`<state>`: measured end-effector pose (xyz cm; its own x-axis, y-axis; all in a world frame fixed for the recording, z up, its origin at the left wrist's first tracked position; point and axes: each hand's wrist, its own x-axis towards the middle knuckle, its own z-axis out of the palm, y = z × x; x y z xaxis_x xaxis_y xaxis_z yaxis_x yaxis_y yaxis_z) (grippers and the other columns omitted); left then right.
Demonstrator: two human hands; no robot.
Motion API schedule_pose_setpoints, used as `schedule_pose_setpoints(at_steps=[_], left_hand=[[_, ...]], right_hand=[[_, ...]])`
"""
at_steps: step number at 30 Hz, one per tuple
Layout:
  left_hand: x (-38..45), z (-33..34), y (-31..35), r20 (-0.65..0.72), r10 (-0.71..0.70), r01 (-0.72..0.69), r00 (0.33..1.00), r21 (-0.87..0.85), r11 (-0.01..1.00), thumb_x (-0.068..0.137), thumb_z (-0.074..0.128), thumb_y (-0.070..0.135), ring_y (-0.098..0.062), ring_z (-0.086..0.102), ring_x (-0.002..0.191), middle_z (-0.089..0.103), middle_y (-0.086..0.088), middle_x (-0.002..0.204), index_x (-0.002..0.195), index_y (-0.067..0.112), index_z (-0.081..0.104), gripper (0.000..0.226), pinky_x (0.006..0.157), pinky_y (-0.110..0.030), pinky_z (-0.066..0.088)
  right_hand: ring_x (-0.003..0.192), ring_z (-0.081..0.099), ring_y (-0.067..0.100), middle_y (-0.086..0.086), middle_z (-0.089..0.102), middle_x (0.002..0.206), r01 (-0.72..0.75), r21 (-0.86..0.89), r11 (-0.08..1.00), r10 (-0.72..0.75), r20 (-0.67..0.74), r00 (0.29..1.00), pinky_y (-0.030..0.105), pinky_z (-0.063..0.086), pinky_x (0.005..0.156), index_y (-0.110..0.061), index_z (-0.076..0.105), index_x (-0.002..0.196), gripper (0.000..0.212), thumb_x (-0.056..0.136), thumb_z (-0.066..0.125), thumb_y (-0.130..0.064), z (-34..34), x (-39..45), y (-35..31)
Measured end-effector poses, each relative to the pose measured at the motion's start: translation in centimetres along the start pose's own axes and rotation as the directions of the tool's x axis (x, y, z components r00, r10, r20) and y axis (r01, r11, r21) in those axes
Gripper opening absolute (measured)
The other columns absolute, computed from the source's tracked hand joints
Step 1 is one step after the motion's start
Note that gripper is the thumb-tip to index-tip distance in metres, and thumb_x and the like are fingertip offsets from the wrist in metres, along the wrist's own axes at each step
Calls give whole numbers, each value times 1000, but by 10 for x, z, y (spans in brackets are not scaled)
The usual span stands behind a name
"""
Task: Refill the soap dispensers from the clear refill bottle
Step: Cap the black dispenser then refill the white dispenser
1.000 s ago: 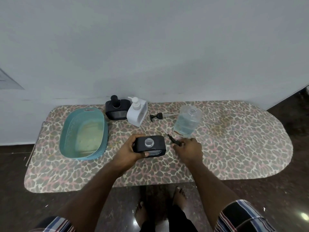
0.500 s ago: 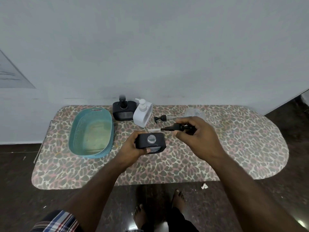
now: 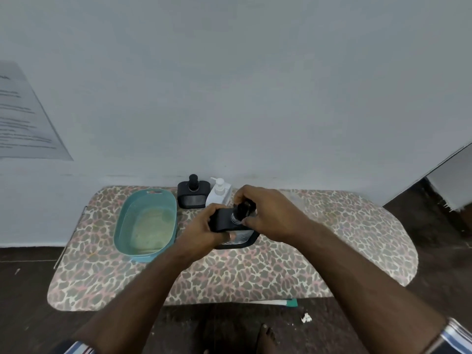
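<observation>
left hand [image 3: 204,227] grips the near black dispenser [image 3: 226,221] by its left end, fingers curled over the top edge, steadying it on the leopard-print table [image 3: 255,274]. right hand [image 3: 265,213] sits directly over the dispenser's neck, fingers closed round the black pump head [image 3: 242,209], which stands upright in the opening. step in hand, as judged: refitting the pump to this dispenser, which suggests its filling is done. whether the collar is already threaded or only resting in the neck cannot be told; the fingers cover it.

beyond the left hand, against the wall, stand a second black dispenser [image 3: 192,196] and a white dispenser [image 3: 219,194], both with pumps on. to the left of the left hand lies a teal basin [image 3: 122,226]. the clear refill bottle is not visible; it is probably hidden behind the right hand.

next move calls for turning the pump down snug while the left hand resists the twist, keeping the stem straight to avoid cross-threading.
</observation>
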<state>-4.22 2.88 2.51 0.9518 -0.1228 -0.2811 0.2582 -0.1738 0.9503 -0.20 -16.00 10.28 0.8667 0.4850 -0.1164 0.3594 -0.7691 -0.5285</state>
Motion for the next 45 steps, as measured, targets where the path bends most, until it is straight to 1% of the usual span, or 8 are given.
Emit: schedule_pose_setpoints(at_steps=[7, 10, 15, 19, 24, 35, 38, 45], left_hand=[[-11, -13, 12, -26, 66, -64, 997, 87, 994, 79, 82, -3, 5, 66, 76, 67, -1, 101, 113, 22, 65, 45, 71, -21, 57], [-15, -16, 16, -36, 76, -74, 996, 60, 995, 79, 83, -1, 9, 64, 73, 68, -3, 102, 114, 21, 65, 45, 69, -18, 56], [-19, -19, 26, -52, 116, -115, 992, 19, 993, 80, 83, 1, -5, 70, 87, 70, -7, 108, 114, 24, 65, 44, 76, -25, 60], [-20, -22, 30, -77, 128, -128, 989, 10, 992, 80, 83, 4, -3, 69, 83, 70, -6, 104, 112, 27, 65, 43, 76, -27, 59], [-23, -22, 36, -103, 169, -167, 980, 27, 986, 79, 84, 5, -4, 69, 85, 70, -5, 106, 111, 27, 65, 44, 81, -34, 61], [-23, -20, 40, -90, 190, -193, 978, -24, 981, 80, 84, 4, 1, 69, 84, 70, -7, 109, 116, 21, 64, 45, 74, -20, 59], [-22, -20, 41, -89, 205, -206, 975, 5, 979, 79, 85, 5, -4, 69, 86, 70, -7, 108, 113, 24, 65, 44, 76, -24, 60], [-21, -18, 43, -91, 219, -219, 972, 1, 976, 80, 84, 4, -8, 70, 88, 70, -7, 107, 113, 24, 65, 43, 77, -28, 61]], right_hand=[[71, 56, 10, -6, 65, 84, -43, -46, 998, 42, -19, 999, 30, 42, 62, -26, 59, 86, 35, 76, 82, -50, -2, 8, -12], [101, 62, 3, -11, 65, 126, -53, 183, 982, 45, 51, 998, 22, 51, 82, -34, 54, 134, 70, 73, 89, -29, -8, 2, -16], [86, 65, 4, -12, 65, 92, -97, 235, 967, 150, -219, 964, 26, 54, 76, -36, 38, 146, 90, 72, 86, -53, -2, 2, -31], [99, 66, 4, -14, 66, 117, -55, 423, 904, 125, -139, 982, 26, 51, 83, -40, 16, 157, 107, 78, 86, -25, -8, 0, -31], [87, 64, 5, -6, 64, 95, -50, 434, 899, 172, -246, 954, 23, 50, 77, -39, 18, 157, 115, 69, 92, -31, -4, -2, -38], [93, 64, -7, -19, 65, 126, 30, 492, 870, 62, -170, 984, 21, 51, 90, -38, 17, 160, 101, 85, 79, -13, -11, -11, -37], [84, 62, -8, -13, 67, 100, -2, 437, 900, 120, -244, 962, 17, 45, 78, -39, 22, 158, 108, 75, 89, -24, -13, -8, -38], [94, 68, 0, -8, 72, 107, -10, 455, 890, 125, -223, 967, 22, 51, 83, -38, 27, 157, 101, 78, 86, -18, -16, -9, -38]])
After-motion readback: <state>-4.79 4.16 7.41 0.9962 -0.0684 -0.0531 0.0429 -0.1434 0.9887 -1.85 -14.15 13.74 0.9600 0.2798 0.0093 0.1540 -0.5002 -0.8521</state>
